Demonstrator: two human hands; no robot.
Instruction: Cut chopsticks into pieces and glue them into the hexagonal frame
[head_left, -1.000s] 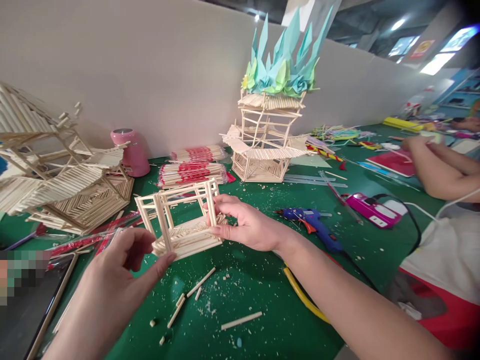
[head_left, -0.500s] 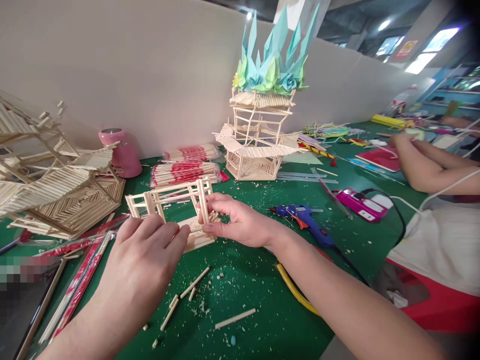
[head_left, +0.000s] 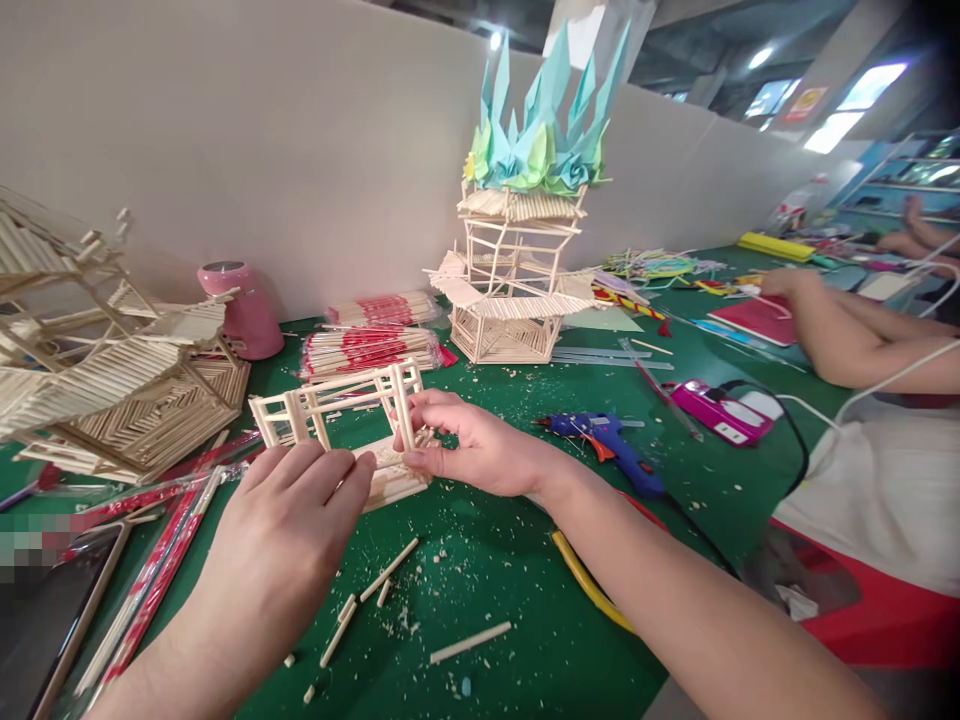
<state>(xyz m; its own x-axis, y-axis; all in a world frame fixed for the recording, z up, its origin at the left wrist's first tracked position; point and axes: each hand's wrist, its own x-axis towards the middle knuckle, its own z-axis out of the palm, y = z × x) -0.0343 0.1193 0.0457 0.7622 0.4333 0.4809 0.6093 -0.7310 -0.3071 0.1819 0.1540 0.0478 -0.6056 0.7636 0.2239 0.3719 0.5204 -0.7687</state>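
A small frame of pale wooden sticks [head_left: 396, 487], with upright posts, rails and a flat slatted base, stands on the green table between my hands. My left hand [head_left: 289, 530] is closed at its near left side, knuckles up; its fingertips are largely hidden behind the hand. My right hand [head_left: 476, 447] pinches the right corner post near the base with thumb and fingers. A thin stick piece runs between the two hands low on the frame's front. In front lie loose cut sticks [head_left: 471, 643] and crumbs of wood.
A blue glue gun [head_left: 611, 445] lies right of my hand, near a magenta power strip [head_left: 724, 412]. Behind stand a stick tower [head_left: 506, 305] with paper leaves, bagged sticks [head_left: 371, 350] and a pink device [head_left: 251, 310]. A larger stick model [head_left: 150, 420] is left; another person's arm [head_left: 840, 330] rests right.
Both hands keep nearly the same hold on the stick frame. The view has shifted slightly. At the far right, another person's hand has come into sight.
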